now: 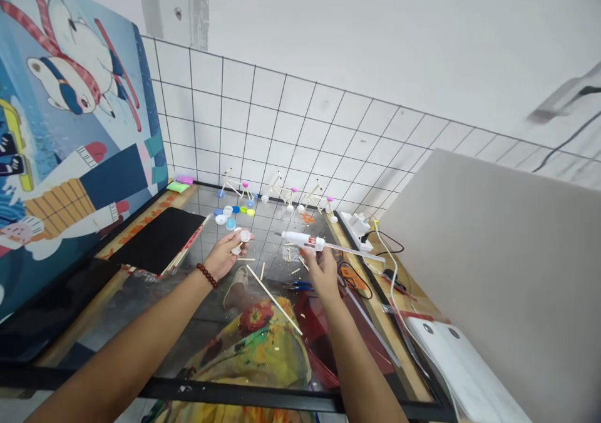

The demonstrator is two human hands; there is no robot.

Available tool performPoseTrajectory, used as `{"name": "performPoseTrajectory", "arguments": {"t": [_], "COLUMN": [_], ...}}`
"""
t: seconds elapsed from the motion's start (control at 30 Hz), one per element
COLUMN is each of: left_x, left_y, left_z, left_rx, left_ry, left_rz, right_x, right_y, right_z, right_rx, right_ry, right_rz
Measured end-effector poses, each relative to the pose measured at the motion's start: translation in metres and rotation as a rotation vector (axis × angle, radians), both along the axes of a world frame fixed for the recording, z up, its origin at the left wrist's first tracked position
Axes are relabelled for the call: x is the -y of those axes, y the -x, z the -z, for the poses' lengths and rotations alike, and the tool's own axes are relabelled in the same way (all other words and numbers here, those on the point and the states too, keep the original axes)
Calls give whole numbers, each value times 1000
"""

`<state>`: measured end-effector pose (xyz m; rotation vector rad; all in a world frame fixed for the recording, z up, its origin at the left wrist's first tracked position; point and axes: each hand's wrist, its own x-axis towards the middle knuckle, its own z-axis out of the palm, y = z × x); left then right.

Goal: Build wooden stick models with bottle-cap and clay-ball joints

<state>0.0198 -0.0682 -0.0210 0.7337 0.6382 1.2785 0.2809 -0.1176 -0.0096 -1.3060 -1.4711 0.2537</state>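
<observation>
My left hand (223,255), a beaded bracelet on its wrist, pinches a white bottle cap (245,236) above the glass tabletop. A second small pale piece shows at the fingertips, partly hidden. My right hand (323,274) is wrapped round a white hot glue gun (300,240). Its nozzle points left, toward the cap but apart from it, and a clear glue stick (357,253) juts from its back. Below the hands lie a long thin wooden stick (275,300) and several short stick pieces. Loose coloured bottle caps (230,223) sit beyond my left hand.
Several small bicycle-like stick models (282,191) with cap wheels stand along the back. Blue-handled pliers (299,285) lie near my right wrist. A power strip (357,226) and cables are at right. A black sheet (164,238) lies at left, below a cartoon panel (94,122).
</observation>
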Motion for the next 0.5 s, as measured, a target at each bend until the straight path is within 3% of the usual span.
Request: {"name": "performPoseTrajectory", "arguments": {"t": [0.07,0.17,0.5], "left_x": [3,5,10], "left_y": [-1,-2,-3], "left_z": [-2,-3,-4], "left_rx": [12,2,-15], "left_ry": [25,15,1], "left_rz": [46,103,152], "right_x": [8,16,21], "right_y": [17,33,45], "right_z": [1,-2,2], "right_rx": [5,36,67], "right_ry": [13,6,62], "right_rz": [-105,-112,-173]}}
